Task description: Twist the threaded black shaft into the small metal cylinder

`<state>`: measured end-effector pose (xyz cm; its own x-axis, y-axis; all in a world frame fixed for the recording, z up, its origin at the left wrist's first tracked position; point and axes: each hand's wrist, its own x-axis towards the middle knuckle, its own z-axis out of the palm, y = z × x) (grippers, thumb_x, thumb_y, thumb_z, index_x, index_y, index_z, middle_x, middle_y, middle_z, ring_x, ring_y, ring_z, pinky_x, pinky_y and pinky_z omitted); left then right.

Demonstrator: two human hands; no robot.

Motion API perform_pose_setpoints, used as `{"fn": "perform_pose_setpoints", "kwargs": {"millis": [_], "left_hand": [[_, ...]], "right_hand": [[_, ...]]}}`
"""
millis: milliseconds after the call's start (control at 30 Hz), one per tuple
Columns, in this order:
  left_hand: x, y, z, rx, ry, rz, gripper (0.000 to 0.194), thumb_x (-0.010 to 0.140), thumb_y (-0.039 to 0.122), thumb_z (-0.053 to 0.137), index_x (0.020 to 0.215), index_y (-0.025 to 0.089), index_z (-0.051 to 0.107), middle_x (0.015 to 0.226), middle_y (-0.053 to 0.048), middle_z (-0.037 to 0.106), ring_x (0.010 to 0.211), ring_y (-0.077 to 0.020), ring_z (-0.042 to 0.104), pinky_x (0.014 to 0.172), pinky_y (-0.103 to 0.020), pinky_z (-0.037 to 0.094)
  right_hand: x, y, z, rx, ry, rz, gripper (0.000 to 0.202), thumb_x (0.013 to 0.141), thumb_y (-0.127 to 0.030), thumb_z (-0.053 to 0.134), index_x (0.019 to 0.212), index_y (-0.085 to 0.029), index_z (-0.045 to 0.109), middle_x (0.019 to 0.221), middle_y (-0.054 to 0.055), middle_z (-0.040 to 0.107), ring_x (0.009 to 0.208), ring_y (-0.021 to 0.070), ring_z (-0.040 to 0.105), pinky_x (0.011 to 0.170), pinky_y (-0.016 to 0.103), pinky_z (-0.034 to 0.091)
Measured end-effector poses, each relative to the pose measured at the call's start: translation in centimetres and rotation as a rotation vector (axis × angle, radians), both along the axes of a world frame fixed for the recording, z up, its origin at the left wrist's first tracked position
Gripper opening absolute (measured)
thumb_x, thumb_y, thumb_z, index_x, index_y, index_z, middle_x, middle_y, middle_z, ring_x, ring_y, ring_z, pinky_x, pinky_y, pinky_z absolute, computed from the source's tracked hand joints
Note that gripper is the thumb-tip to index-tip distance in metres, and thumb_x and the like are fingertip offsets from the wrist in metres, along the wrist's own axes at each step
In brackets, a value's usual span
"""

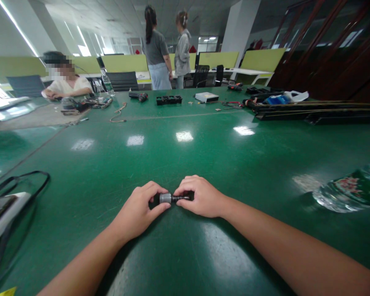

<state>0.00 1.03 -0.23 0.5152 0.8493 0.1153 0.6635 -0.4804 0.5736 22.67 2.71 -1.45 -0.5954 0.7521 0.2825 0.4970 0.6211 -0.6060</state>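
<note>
Hands meet low on the green table (203, 148) in my head view. My left hand (138, 211) pinches the grey end of a small metal fitting (165, 198); my right hand (202, 197) grips its dark threaded shaft (180, 198). The two parts look joined, but how fully I can't judge, since my fingers cover both ends.

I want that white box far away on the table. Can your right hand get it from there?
Probably not. The right hand holds a small grey metal part, and the flat white box lies far across the green table.
</note>
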Motion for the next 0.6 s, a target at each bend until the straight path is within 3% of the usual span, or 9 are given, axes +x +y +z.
{"fn": "perform_pose_setpoints", "kwargs": {"millis": [267,467,600], "left_hand": [[0.0,0.0,-0.2,0.000,-0.003,0.014,0.016,0.089,0.032,0.063,0.102,0.023,0.066,0.094,-0.002,0.063,0.079,-0.0181,0.056,0.074,-0.030,0.044],[-0.2,0.0,0.0,-0.005,-0.016,0.041,0.018,0.088,0.034,0.062,0.101,0.021,0.066,0.090,-0.003,0.063,0.077,-0.0181,0.055,0.071,-0.030,0.044],[-0.2,0.0,0.2,-0.015,-0.021,0.070,0.017,0.089,0.033,0.061,0.099,0.021,0.065,0.084,-0.001,0.059,0.074,-0.0176,0.054,0.069,-0.029,0.044]], "right_hand": [[-0.2,-0.1,-0.2,-0.011,0.001,-0.102,0.012,0.071,-0.019,0.078,0.079,-0.019,0.069,0.074,-0.001,0.065,0.073,0.0141,0.057,0.071,0.027,0.040],[1.3,0.9,0.2,-0.067,-0.043,-0.114,0.008,0.068,-0.015,0.076,0.073,-0.018,0.071,0.069,-0.001,0.063,0.064,0.0116,0.055,0.062,0.024,0.041],[2.1,1.4,0.1,-0.097,-0.012,-0.205,0.006,0.068,-0.013,0.075,0.070,-0.017,0.070,0.065,-0.002,0.060,0.059,0.0102,0.053,0.056,0.022,0.039]]}}
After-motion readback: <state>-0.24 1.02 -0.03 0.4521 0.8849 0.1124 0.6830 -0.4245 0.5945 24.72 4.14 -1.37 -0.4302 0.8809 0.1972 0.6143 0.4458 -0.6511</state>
